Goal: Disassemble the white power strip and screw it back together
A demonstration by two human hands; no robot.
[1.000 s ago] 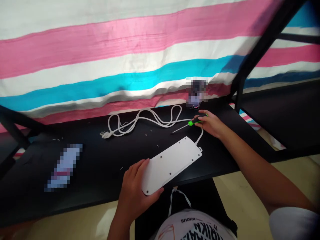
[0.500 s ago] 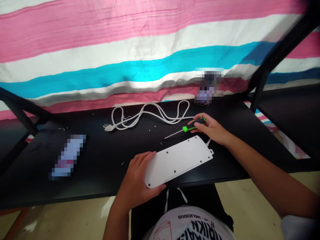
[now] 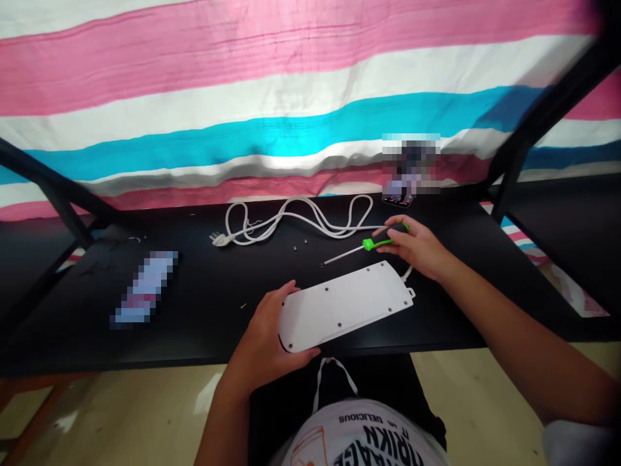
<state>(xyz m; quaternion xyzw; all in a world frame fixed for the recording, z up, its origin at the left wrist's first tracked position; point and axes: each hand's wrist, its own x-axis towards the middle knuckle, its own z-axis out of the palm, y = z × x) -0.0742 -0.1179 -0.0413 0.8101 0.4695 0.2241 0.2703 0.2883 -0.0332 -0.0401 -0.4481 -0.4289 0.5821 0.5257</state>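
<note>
A white power strip (image 3: 347, 304) lies with its screw-holed back up near the front edge of the black table. Around its left end my left hand (image 3: 266, 330) is wrapped, thumb along the near side and fingers at the far side. My right hand (image 3: 412, 243) grips a green and black screwdriver (image 3: 370, 244) beyond the strip's right end; its shaft points left and its tip is above the table, off the strip. A white cable (image 3: 310, 217) with a plug (image 3: 220, 239) lies looped behind. Tiny screws (image 3: 295, 248) rest between cable and strip.
A blurred-out phone-like object (image 3: 148, 285) lies on the table (image 3: 204, 272) at the left, with a small screw (image 3: 243, 305) to its right. Another blurred object (image 3: 405, 175) stands at the back right against a striped cloth (image 3: 291, 90). Dark metal bars (image 3: 509, 155) flank both sides.
The view has shifted slightly. My left fingers have slid off the top of the strip toward its far left edge. My right hand still holds the screwdriver.
</note>
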